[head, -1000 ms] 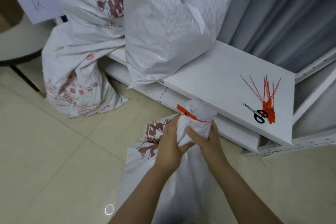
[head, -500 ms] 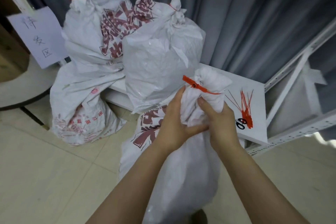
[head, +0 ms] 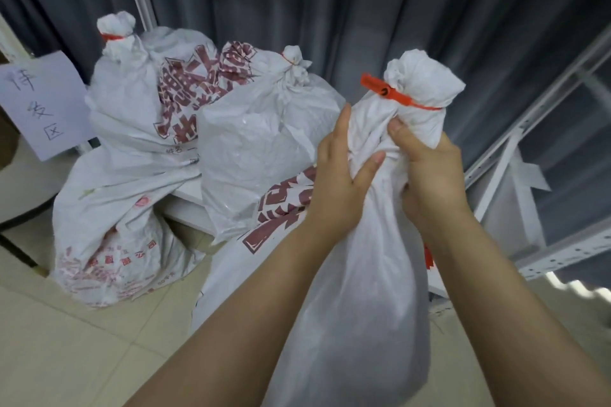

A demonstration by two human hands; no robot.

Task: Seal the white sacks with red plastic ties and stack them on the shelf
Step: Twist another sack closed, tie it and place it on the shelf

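A white sack [head: 360, 291] with red print hangs in front of me, its bunched neck closed by a red plastic tie [head: 396, 96]. My left hand [head: 340, 178] and my right hand [head: 429, 172] both grip the gathered neck just below the tie. Behind it, two tied white sacks [head: 261, 155] [head: 139, 99] stand on the low white shelf [head: 185, 205], each with a red tie at its top. A fourth white sack [head: 109, 241] leans on the floor against the shelf's left end.
Grey curtains [head: 363, 10] hang behind the shelf. White metal rack struts [head: 542, 254] run at the right. A paper sign [head: 43, 102] with handwriting hangs at the left. Beige floor tiles [head: 66, 357] lie below.
Both hands have lifted the tied sack off the floor up to shelf height. The view has tilted up, and the spare ties and scissors on the shelf are now hidden.
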